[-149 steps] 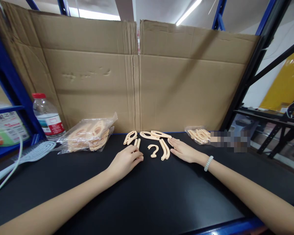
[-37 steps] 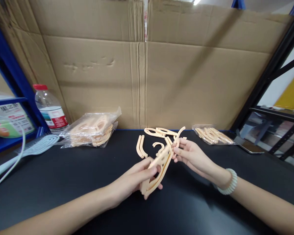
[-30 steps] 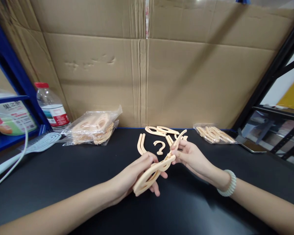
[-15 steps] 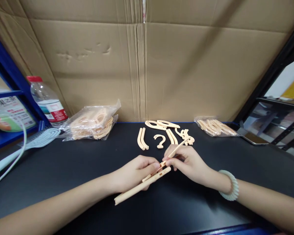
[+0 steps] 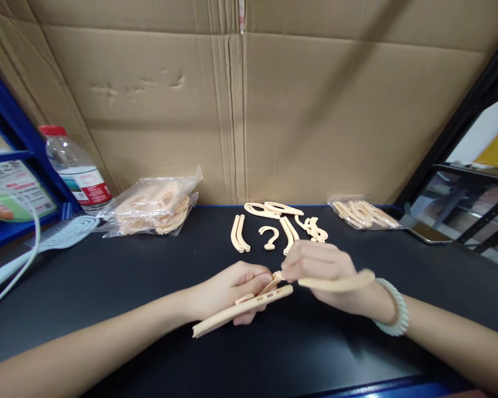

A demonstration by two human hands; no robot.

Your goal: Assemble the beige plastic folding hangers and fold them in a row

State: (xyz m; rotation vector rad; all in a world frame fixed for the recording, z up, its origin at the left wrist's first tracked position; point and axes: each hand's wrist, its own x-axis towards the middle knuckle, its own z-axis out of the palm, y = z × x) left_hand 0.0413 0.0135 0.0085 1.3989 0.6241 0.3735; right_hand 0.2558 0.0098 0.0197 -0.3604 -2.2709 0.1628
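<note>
My left hand is closed on beige plastic hanger parts, with a long slotted bar slanting below the fingers. Against the far end of those parts, my right hand is closed with its fingertips at a small joint piece. A curved hanger arm extends from the right hand toward the wrist, slightly blurred. How the pieces join is hidden by the fingers. Beyond the hands lie a hanger hook, a pair of curved arms and a second pair.
Oval frame pieces and a heap of small parts lie farther back. Bagged parts stand at left and right. A bottle, a hairbrush and a cable are leftward; a phone-like slab lies right.
The curved arm at my right hand has swung from pointing up and away to lying nearly level, toward the right wrist. My right hand has turned over; the left stays almost in place.
</note>
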